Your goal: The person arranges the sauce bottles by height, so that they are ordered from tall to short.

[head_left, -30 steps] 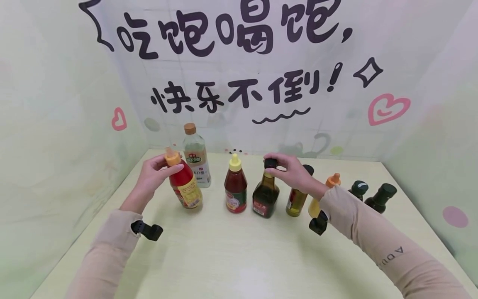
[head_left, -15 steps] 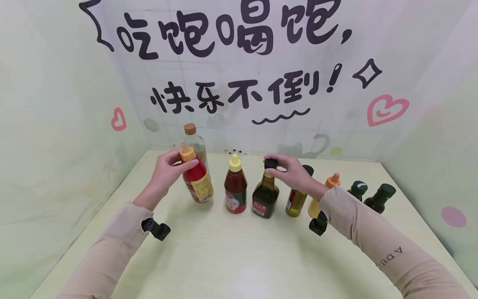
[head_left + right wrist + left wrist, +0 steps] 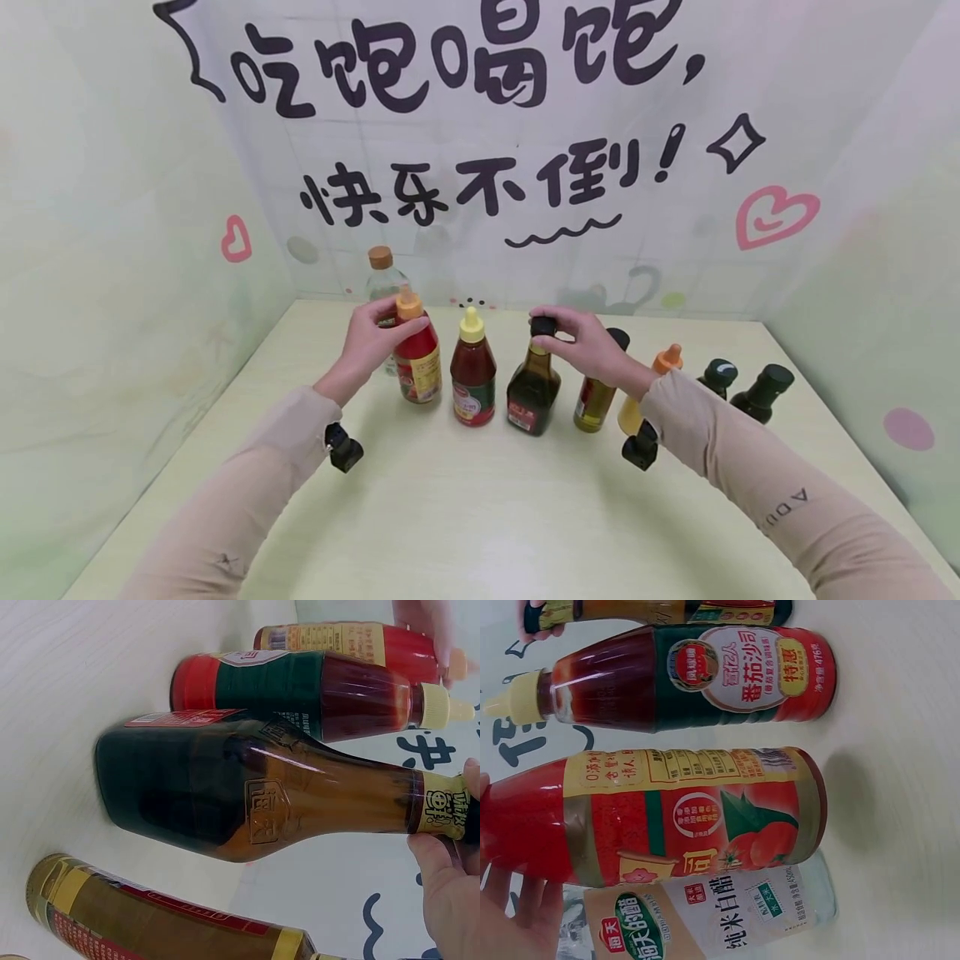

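My left hand [image 3: 372,340] grips the upper part of a red ketchup bottle [image 3: 418,360] with an orange nozzle cap. Its label shows tomatoes in the left wrist view; I cannot tell whether its base touches the table. Just right of it stands a darker ketchup bottle [image 3: 473,379] with a yellow nozzle cap. My right hand [image 3: 588,346] holds the black cap and neck of a brown glass sauce bottle [image 3: 217,787], which stands upright on the table. Behind the left hand is a clear white-vinegar bottle [image 3: 735,911], partly hidden in the head view.
Right of the sauce bottle stands a slim amber bottle [image 3: 592,402]. Beyond it are an orange-capped bottle [image 3: 667,360] and two dark-capped bottles, one of them dark green [image 3: 762,393], partly behind the right sleeve. The pale table [image 3: 480,508] meets a printed backdrop [image 3: 435,233].
My left hand has moved right with the red ketchup bottle, from the table's left side to beside the yellow-capped one, now covering much of the vinegar bottle. The right hand has stayed on the sauce bottle.
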Demonstrator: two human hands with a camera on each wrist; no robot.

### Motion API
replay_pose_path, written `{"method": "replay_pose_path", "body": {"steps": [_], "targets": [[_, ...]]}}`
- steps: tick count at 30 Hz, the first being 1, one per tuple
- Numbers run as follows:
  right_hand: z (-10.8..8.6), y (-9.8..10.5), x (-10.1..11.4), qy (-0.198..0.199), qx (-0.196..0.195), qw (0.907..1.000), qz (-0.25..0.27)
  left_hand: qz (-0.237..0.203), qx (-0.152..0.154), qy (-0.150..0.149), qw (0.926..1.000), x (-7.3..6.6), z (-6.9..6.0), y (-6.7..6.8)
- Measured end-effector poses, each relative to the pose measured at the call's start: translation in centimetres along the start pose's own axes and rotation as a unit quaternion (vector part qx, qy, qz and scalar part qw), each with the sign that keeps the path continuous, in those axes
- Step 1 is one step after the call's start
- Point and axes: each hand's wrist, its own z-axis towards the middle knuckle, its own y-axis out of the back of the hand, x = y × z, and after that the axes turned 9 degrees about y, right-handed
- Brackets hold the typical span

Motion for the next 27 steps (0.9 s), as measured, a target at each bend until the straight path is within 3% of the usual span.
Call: {"method": "replay_pose_path", "body": {"steps": [16,27], "targets": [[0.0,-0.1,-0.1,0.006,-0.006,0.9998,0.016,0.012,-0.017,0.008,0.9997,-1.1,2.8,-1.9],[-0.1,-0.1,0.1,0.008,-0.007,0.9998,0.016,0.008,-0.018,-0.008,0.9998,-0.9,4.0,-4.0]]}}
